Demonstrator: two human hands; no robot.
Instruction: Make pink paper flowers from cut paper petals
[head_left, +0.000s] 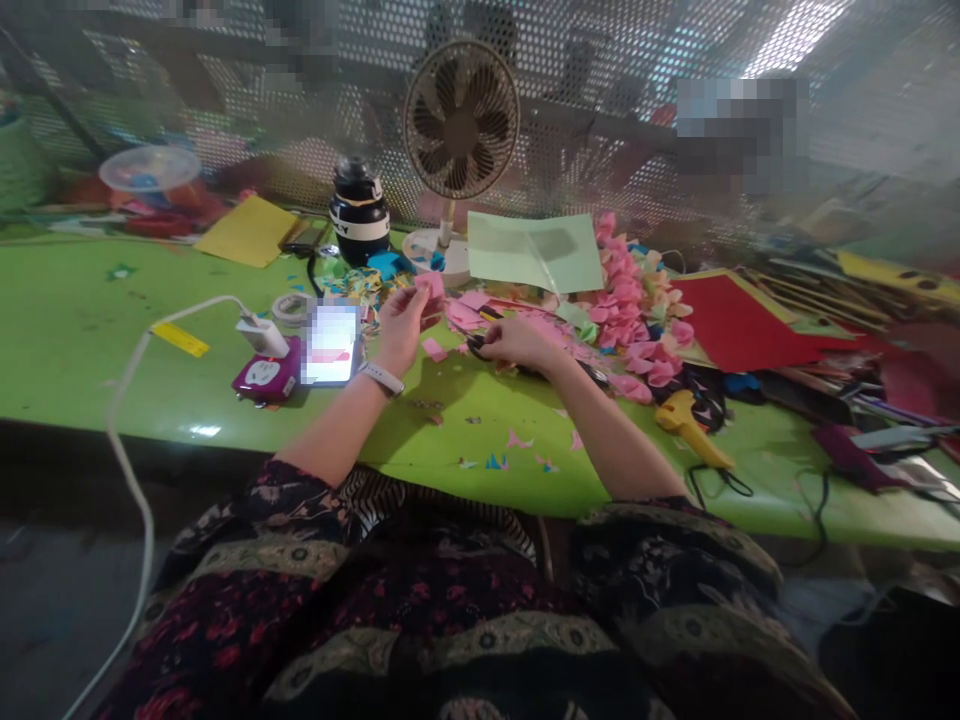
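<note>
My left hand (401,325) is closed on a small piece of pink paper (430,287), raised above the table. To its right, my right hand (517,343) grips a pair of scissors (476,346) by the dark handles, the blades pointing left toward the paper. Behind and beside the right hand lie loose pink paper pieces (469,312). A cut pink scrap (433,349) rests on the green table (450,400) between my hands. Farther right is a heap of pink paper petals (622,290).
A lit phone (331,345) and a purple power socket (266,375) with a white plug lie left. Behind stand a black bottle (360,220) and a small fan (461,125). A yellow glue gun (686,425), red paper (739,320) and pale green paper (517,250) are rightward.
</note>
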